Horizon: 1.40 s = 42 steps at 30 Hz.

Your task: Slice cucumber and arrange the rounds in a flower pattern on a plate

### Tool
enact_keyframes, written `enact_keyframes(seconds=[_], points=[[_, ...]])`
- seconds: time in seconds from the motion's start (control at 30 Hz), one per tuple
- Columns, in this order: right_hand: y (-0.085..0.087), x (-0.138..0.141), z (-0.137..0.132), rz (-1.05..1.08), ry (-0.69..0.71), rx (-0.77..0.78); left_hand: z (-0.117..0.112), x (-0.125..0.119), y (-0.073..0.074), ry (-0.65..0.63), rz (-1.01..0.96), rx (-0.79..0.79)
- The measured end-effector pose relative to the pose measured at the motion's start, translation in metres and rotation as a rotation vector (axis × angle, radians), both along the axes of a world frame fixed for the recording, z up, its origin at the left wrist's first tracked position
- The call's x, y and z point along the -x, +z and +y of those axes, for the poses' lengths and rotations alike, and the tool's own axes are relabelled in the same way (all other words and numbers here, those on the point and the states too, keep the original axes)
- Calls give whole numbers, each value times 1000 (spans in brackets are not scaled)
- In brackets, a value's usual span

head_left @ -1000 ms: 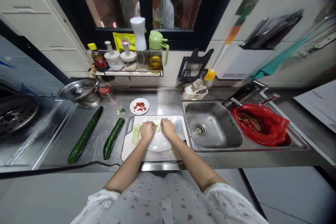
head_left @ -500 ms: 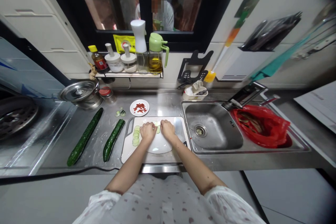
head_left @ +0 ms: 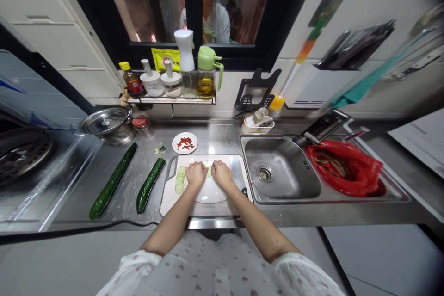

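Both my hands rest side by side on a white cutting board at the counter's front edge. My left hand and my right hand are curled, knuckles up, their fingertips closed on a small pile of cucumber slices between them. A row of overlapping cucumber slices lies on the board just left of my left hand. A round white plate sits on the board under my wrists.
Two whole cucumbers lie on the steel counter to the left. A small dish of chopped red chilli and cucumber ends sit behind the board. The sink with a red bag is to the right, a lidded pot far left.
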State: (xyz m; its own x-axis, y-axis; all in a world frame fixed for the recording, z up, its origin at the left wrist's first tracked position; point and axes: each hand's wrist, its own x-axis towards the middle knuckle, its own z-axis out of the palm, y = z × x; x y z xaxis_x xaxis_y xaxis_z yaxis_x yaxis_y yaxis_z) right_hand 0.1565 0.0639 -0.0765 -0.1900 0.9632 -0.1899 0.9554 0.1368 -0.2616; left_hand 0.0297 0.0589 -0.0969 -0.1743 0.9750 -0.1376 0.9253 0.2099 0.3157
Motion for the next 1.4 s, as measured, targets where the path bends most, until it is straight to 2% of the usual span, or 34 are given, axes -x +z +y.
enact_keyframes(seconds=[0.27, 0.47, 0.77, 0.97, 1.17, 1.4], points=[[0, -5, -21, 72, -44, -18, -4, 1, 1, 9, -28, -28], [5, -9, -31, 119, -66, -24, -13, 2, 7, 42, -72, -90], [4, -16, -64, 232, -55, -81, -51, 13, 13, 77, -225, -207], [2, -25, -83, 304, -101, -118, -83, 40, 11, 130, -298, -258], [-3, -36, -92, 327, -125, -130, -111, 78, 3, 276, -278, -183], [0, -37, -96, 348, -140, -131, -127, 98, -2, 346, -196, -110]])
